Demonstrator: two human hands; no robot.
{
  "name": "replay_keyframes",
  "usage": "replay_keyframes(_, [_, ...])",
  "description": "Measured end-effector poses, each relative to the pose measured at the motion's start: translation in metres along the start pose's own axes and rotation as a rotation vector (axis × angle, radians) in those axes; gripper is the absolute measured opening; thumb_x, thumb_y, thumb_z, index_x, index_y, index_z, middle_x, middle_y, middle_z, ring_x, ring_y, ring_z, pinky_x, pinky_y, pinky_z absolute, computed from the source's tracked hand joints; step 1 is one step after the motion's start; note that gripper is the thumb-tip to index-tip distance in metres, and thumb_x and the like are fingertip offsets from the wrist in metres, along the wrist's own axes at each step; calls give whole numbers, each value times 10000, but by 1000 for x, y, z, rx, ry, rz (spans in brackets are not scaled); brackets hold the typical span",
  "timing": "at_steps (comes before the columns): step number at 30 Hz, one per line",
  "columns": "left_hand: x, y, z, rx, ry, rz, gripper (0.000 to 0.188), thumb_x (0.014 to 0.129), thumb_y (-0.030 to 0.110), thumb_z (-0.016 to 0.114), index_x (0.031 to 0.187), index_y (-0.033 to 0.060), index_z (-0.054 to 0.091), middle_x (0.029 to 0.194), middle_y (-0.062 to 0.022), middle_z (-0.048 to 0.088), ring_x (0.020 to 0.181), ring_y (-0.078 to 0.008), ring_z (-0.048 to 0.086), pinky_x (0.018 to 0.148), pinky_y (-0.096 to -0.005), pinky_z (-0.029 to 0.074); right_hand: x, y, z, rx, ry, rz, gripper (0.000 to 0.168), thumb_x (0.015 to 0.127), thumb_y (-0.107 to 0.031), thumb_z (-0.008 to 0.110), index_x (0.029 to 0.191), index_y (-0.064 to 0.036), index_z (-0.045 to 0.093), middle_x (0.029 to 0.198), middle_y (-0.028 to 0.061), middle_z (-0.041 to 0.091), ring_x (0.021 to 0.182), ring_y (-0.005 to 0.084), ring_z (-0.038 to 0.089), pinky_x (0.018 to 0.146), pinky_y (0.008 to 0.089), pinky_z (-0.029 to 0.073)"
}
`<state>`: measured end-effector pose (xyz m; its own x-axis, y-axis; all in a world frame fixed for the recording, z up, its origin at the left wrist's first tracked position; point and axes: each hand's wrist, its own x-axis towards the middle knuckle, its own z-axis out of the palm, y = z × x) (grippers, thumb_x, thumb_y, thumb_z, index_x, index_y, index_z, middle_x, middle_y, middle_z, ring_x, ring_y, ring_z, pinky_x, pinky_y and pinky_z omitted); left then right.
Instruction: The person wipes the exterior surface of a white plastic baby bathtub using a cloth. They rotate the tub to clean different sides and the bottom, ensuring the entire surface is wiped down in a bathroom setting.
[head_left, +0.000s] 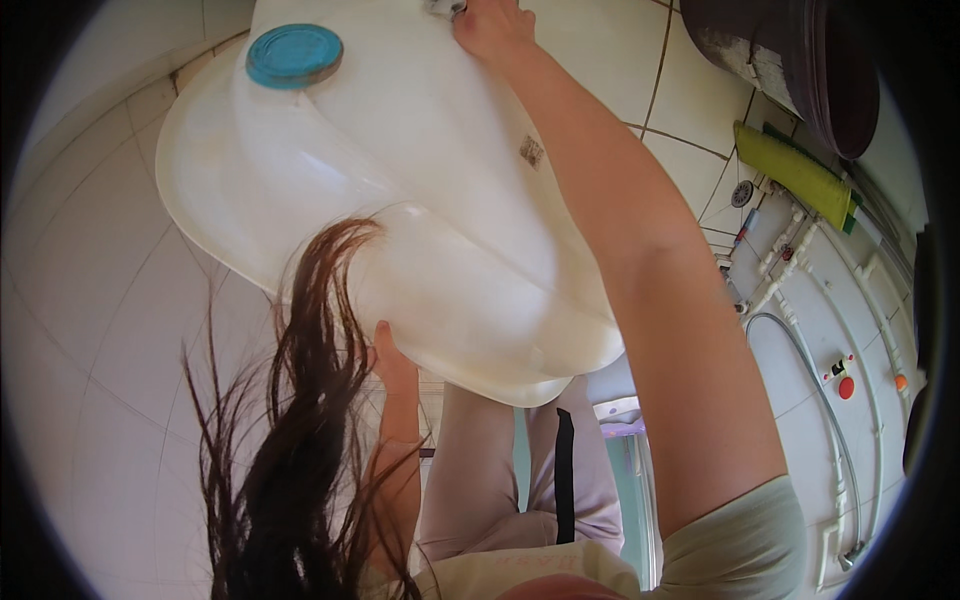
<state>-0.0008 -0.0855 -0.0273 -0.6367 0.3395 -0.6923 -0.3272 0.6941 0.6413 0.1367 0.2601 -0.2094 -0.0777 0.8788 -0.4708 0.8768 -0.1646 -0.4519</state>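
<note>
A large white plastic tub (465, 195), apparently a baby bath seen from its underside, is tilted before me. A round teal pad (294, 54) sits on its far left part, and a small dark printed code (532, 152) marks its right side. My left hand (394, 360) grips the near rim, thumb over the edge, its other fingers mostly hidden. At the top edge of the view my right hand (495, 30) is closed on a crumpled grey-white cloth (448, 7), pressed to the far part of the tub. The picture's edge cuts off part of that cloth.
Long dark hair (300, 420) hangs across the lower left view. To the right are a dark bucket (840, 82), a yellow-green broom-like item (795, 172), a floor drain (742, 193) and white wall pipes (795, 277) with a grey hose (810, 360). Tiled walls stand close on both sides.
</note>
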Motion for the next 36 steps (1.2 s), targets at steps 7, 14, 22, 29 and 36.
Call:
replay_keyframes(7, [-5, 6, 3, -20, 44, -50, 565, 843, 89, 487, 1361, -53, 312, 1251, -175, 469, 1083, -277, 514, 907, -383, 456, -28, 30, -31, -171, -212, 189, 281, 842, -211, 520, 1053, -124, 684, 1084, 138, 663, 1031, 292, 631, 861, 407, 481])
replay_keyframes(14, [-5, 5, 5, -55, 6, -63, 543, 842, 96, 495, 1337, -61, 339, 1227, -173, 489, 1081, -278, 519, 903, -381, 463, -3, 32, -6, 186, 65, -237, 234, 872, -199, 515, 995, -132, 704, 980, 147, 654, 972, 328, 622, 836, 441, 501])
replay_keyframes(22, [-12, 14, 21, -1, 102, -33, 515, 836, 102, 496, 1304, -75, 374, 1212, -174, 497, 1060, -270, 525, 884, -375, 469, 10, 24, -19, -209, -117, -371, 175, 853, -135, 536, 994, -55, 600, 990, 192, 591, 880, 362, 615, 745, 460, 509])
replay_keyframes(29, [-8, 20, 20, 58, 62, 22, 513, 843, 118, 497, 1305, -69, 373, 1196, -171, 507, 1038, -273, 534, 862, -375, 476, -49, 127, -9, -81, -68, -343, 260, 874, -90, 487, 1112, -50, 584, 964, 171, 576, 925, 355, 570, 815, 435, 478])
replay_keyframes(36, [-5, 21, 14, 65, -6, 44, 489, 853, 127, 503, 1288, -67, 391, 1182, -166, 518, 1013, -265, 543, 841, -376, 479, -115, 168, -26, -107, -169, 37, 281, 861, -110, 516, 1135, -56, 545, 1007, 193, 621, 973, 377, 594, 830, 455, 480])
